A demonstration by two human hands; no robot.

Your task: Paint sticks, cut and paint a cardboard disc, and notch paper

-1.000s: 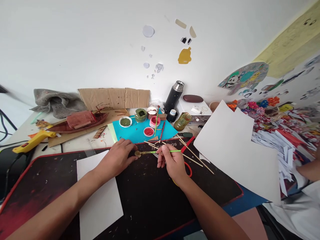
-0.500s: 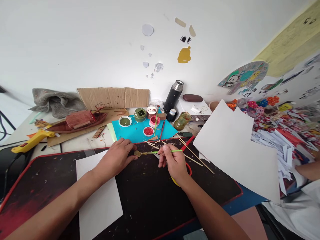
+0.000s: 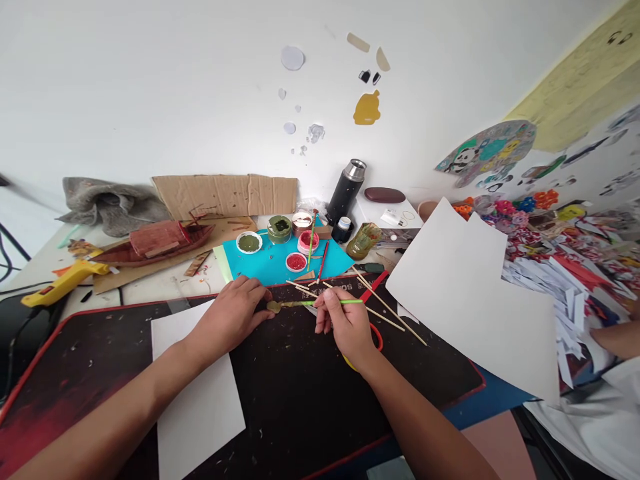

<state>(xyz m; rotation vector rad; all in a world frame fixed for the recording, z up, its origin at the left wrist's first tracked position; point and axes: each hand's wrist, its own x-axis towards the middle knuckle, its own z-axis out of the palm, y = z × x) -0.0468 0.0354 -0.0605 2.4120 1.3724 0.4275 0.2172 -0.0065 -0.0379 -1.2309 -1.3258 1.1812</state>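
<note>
Between the thumb and fingers of my left hand (image 3: 231, 311) is a small roundish olive-coloured piece (image 3: 273, 307), partly hidden by the fingertips. My right hand (image 3: 347, 324) pinches a thin green-handled paintbrush (image 3: 304, 303), whose bristle end points left and touches the piece. Beyond the hands, an open pot of dark green paint (image 3: 279, 229) and its lid with green paint (image 3: 249, 243) rest on a blue sheet (image 3: 240, 261). A pot of red paint (image 3: 308, 241) and a red-smeared lid (image 3: 296, 263) are close by.
Scissors (image 3: 376, 337) lie partly under my right hand, beside several thin wooden sticks (image 3: 395, 309). White paper (image 3: 200, 400) is under my left forearm; larger white sheets (image 3: 470, 300) lie right. A red model boat (image 3: 157, 241), yellow glue gun (image 3: 67, 283) and black flask (image 3: 346, 190) stand behind.
The view has shifted very slightly. Both hands keep almost the same pose, with the brush tip still against the small piece.
</note>
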